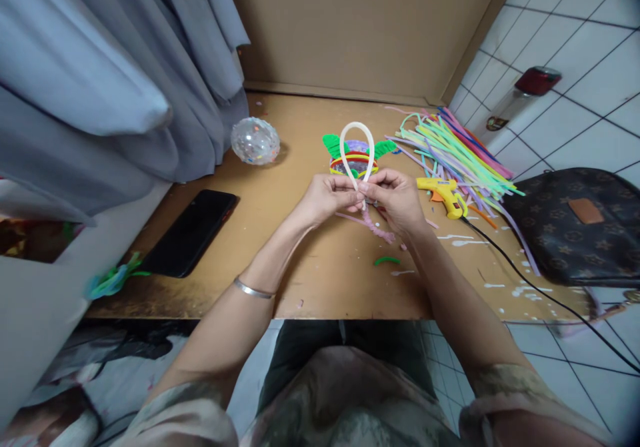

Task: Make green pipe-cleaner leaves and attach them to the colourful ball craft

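Observation:
A white pipe cleaner [357, 125] is bent into an upright loop, its two ends brought together low down. My left hand [327, 199] pinches it from the left, and my right hand [399, 197] pinches it from the right, fingertips meeting at the crossing. Behind the loop sits a round ornament [354, 164] with green leaf-like sides and red and yellow bands, partly hidden by my hands. Below my fingers a twisted pink pipe cleaner [377, 228] reaches down over the table. A short green piece [387, 260] lies nearer the front edge.
A yellow glue gun [447, 195] with a black cord lies right of my hands, before a pile of coloured pipe cleaners [450, 150]. A brown patterned bag [583, 227] stands far right. Leftward are a clear ball [255, 141], a black phone [190, 233] and a grey curtain [125, 67].

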Tool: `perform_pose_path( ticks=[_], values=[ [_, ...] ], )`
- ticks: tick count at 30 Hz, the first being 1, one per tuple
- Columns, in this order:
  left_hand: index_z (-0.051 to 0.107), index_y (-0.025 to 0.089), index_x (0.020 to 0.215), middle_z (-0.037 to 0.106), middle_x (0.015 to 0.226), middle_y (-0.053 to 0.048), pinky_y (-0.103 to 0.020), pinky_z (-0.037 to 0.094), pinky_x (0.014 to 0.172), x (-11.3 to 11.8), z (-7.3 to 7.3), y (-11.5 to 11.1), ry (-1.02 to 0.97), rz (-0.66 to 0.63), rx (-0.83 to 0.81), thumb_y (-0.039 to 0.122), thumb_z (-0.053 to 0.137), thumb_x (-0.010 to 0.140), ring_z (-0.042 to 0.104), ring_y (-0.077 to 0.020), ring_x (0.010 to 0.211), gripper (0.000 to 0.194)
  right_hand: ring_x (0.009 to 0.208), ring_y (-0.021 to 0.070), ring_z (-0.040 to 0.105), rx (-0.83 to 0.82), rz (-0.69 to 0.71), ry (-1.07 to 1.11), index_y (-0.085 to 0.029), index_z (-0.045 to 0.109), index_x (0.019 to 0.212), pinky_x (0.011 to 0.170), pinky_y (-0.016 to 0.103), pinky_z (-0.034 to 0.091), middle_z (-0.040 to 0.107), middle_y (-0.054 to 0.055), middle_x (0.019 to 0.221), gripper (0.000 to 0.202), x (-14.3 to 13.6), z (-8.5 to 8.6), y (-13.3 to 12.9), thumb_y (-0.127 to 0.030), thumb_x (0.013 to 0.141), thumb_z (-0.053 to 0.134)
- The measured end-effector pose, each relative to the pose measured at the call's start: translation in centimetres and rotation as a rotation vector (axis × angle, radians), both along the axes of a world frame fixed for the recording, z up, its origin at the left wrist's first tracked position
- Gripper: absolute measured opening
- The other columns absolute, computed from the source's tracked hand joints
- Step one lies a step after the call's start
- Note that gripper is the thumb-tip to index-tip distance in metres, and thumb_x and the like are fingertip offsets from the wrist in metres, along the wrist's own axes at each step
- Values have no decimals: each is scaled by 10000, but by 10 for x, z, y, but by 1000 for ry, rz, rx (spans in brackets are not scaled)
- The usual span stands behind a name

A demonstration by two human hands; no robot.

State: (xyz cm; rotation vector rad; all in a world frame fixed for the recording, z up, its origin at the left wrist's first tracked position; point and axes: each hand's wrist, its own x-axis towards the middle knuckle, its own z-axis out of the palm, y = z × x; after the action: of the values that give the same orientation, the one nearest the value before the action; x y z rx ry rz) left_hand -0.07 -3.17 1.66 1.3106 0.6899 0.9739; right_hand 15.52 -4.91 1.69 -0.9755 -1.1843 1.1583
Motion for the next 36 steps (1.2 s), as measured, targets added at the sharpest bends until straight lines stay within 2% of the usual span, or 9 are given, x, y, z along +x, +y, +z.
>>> perform_pose_path(
  ticks=[5,10,16,21,23,28,33,36],
  values=[
    [717,103,752,672,631,-24,-260,533,622,0,-3,1,-5,-14,-14,360,893,610,626,-110,588,343,452,104,571,6,3,24,-209,606,650,405,234,495,624,-38,553,409,0,-4,1,-439,563,932],
    [711,102,730,660,603,-13,-241,520,594,1,-2,0,-40,4,-28,359,909,586,613,-97,562,355,482,101,545,9,3,34,-209,666,659,430,239,495,611,-37,556,373,0,-3,0,-461,568,924],
    [733,105,770,702,667,-34,-228,512,581,-4,3,3,-81,94,-51,339,921,552,635,-105,590,371,529,65,513,-1,-28,7,-203,745,805,487,199,461,632,-33,647,354,7,4,2,-507,662,856],
    [738,111,773,708,684,-32,-192,475,528,-9,6,6,-146,105,-89,312,930,525,627,-92,585,373,492,61,495,-166,150,-61,-167,685,659,443,185,398,592,-28,579,323,9,8,-1,-448,651,845],
    [743,112,778,707,683,-29,-183,461,514,-10,6,6,-155,102,-89,306,927,534,622,-86,581,362,483,62,496,-230,181,-54,-162,676,640,440,186,393,600,-22,577,276,5,11,-5,-400,650,816],
    [745,111,764,697,652,-26,-182,432,495,-9,8,5,-138,125,-91,292,931,519,602,-84,557,357,486,62,487,-250,129,-48,-160,661,633,443,182,367,595,-18,562,171,-3,16,-11,-311,659,737],
    [735,112,742,692,641,-25,-195,435,508,-7,7,5,-121,161,-64,303,933,505,601,-90,556,364,482,58,482,-204,89,-48,-158,647,597,430,180,347,592,-15,559,178,-5,13,-10,-318,617,722],
    [735,109,750,686,632,-19,-202,441,516,-5,5,6,-127,176,-54,305,937,489,596,-90,552,383,433,54,429,-181,97,-50,-161,649,610,389,187,298,544,-37,505,179,-6,11,-11,-320,614,731]
  ],
)
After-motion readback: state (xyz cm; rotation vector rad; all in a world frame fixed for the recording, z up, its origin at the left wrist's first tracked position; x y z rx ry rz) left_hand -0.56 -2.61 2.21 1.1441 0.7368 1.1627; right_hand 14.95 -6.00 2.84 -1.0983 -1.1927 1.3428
